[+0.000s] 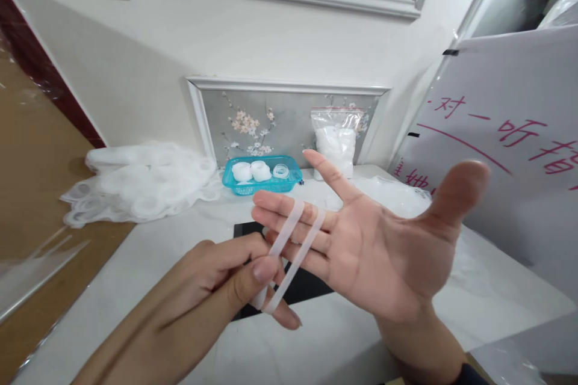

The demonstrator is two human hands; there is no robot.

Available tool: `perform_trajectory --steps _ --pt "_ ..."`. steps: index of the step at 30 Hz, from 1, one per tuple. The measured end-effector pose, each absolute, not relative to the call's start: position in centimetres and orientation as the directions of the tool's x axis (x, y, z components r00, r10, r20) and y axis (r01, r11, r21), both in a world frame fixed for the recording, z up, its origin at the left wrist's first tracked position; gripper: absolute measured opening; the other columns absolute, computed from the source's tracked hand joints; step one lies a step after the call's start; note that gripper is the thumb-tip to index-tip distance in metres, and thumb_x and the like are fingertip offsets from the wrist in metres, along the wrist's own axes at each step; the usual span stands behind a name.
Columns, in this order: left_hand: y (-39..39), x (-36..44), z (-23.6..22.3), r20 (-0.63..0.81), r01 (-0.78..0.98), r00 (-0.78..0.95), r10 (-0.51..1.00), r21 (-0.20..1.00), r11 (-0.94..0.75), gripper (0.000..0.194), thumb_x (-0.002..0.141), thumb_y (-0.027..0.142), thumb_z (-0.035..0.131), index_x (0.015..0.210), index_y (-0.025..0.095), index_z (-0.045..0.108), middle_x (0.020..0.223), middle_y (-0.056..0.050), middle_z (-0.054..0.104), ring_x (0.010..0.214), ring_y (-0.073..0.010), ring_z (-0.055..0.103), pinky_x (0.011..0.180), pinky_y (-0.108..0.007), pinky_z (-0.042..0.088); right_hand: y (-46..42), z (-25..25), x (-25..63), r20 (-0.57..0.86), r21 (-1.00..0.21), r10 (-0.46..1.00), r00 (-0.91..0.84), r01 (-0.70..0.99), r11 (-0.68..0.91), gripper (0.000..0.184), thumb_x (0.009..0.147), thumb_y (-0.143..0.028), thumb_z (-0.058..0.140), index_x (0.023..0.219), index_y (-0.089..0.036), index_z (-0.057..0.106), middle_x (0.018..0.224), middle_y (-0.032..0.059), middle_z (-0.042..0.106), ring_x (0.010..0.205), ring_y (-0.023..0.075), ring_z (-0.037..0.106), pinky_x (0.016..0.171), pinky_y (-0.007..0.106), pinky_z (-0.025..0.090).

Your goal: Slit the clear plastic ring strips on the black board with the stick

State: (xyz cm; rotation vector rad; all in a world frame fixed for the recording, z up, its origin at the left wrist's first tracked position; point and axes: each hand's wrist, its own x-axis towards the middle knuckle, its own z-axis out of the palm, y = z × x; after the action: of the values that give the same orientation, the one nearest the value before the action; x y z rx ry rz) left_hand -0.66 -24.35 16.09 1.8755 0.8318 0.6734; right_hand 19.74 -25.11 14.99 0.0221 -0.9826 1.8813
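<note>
A translucent white silicone band [309, 239] is looped around fingers of my right hand [379, 252] and stretched as two strips toward the lower left. My left hand [226, 283] pinches the band's lower end between thumb and fingers, and one finger shows beneath the loop. My right palm is turned up, with the index finger and thumb spread away from the other fingers. Behind the hands on the counter is a black rectangular pad [309, 289], partly covered by them. A blue plastic basket [230, 179] stands farther back, holding several white rolled bands [261, 171].
A heap of white rings [144, 183] in clear plastic lies at the left of the white counter [289, 349]. Against the wall stands a filled zip bag [336, 141]. More clear plastic [392, 192] lies at right, near a board with red handwriting [501, 126].
</note>
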Motion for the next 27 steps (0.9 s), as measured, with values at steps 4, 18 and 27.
perform_trajectory --steps 4,18,27 --pt "-25.0 -0.3 16.2 0.063 0.307 0.563 0.824 0.91 -0.279 0.043 0.094 0.052 0.045 0.071 0.023 0.068 0.071 -0.001 0.069 0.071 -0.0157 0.06 0.063 -0.021 0.044 -25.1 15.1 19.9 0.391 -0.609 0.75 -0.534 -0.761 -0.224 0.114 0.057 -0.1 0.026 0.149 -0.032 0.024 0.132 0.0147 0.059 0.137 0.0304 0.041 0.114 0.055 0.019" --pt "-24.6 -0.8 16.3 0.012 0.287 0.659 0.752 0.92 -0.266 0.037 0.1 0.042 0.041 0.08 0.028 0.069 0.077 0.008 0.072 0.077 -0.0078 0.063 0.07 -0.013 0.044 -25.0 14.9 19.9 0.428 -0.58 0.72 -0.547 -0.777 -0.245 0.107 0.067 -0.093 0.03 0.151 -0.028 0.02 0.136 0.0163 0.055 0.137 0.0308 0.04 0.114 0.056 0.009" --pt "-24.8 -0.6 16.3 0.035 0.195 0.669 0.742 0.956 -0.221 0.037 0.1 0.042 0.041 0.079 0.021 0.064 0.076 0.006 0.072 0.047 -0.0021 0.042 0.051 -0.01 0.04 -24.8 14.7 19.8 0.436 -0.582 0.717 -0.544 -0.778 -0.237 0.109 0.066 -0.094 0.03 0.151 -0.026 0.022 0.134 0.0162 0.056 0.137 0.0313 0.04 0.114 0.058 0.011"
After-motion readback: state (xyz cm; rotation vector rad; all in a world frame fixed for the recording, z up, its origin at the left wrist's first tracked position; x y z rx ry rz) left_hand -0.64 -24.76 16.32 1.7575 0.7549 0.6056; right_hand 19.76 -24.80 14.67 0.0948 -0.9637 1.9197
